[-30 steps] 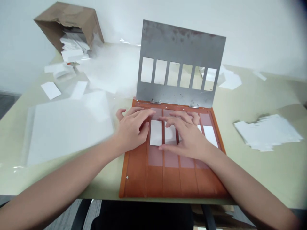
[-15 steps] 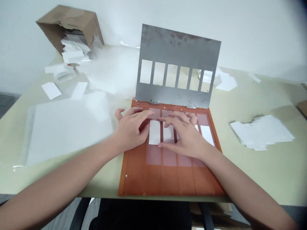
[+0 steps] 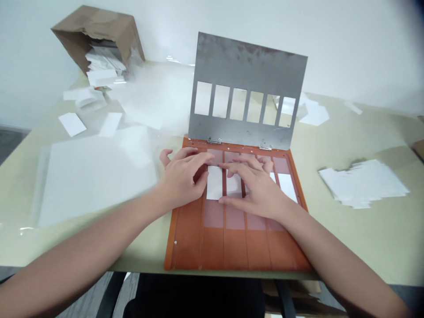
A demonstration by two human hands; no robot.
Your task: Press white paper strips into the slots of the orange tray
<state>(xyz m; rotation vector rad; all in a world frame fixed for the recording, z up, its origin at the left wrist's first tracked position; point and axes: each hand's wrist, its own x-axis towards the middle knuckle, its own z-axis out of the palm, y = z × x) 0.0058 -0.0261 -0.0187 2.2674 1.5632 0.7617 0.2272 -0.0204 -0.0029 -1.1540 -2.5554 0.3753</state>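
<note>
An orange board [image 3: 212, 251] with grooves and pinkish bands lies in front of me, a row of white cards across it. Around the leftmost white card [image 3: 214, 187], the fingers of my left hand [image 3: 183, 179] are spread, thumb by its left edge and forefinger near its top. My right hand [image 3: 256, 185] is open over the middle of the row, its forefinger and thumb near that card's right corners. It partly covers a second card [image 3: 233, 187] and hides others. One more card [image 3: 287, 187] shows at the right. Hinged to the board, a grey metal plate [image 3: 250, 62] with rectangular windows stands raised.
A brown cardboard box [image 3: 109, 22] holding white cards lies at the back left, with loose cards [image 3: 72, 124] before it. Clear plastic sheets [image 3: 96, 176] cover the left of the table. A fanned pile of white cards [image 3: 367, 183] lies at the right.
The whole view has shifted very slightly. Both hands keep the same pose around the leftmost card, and nothing else visibly differs.
</note>
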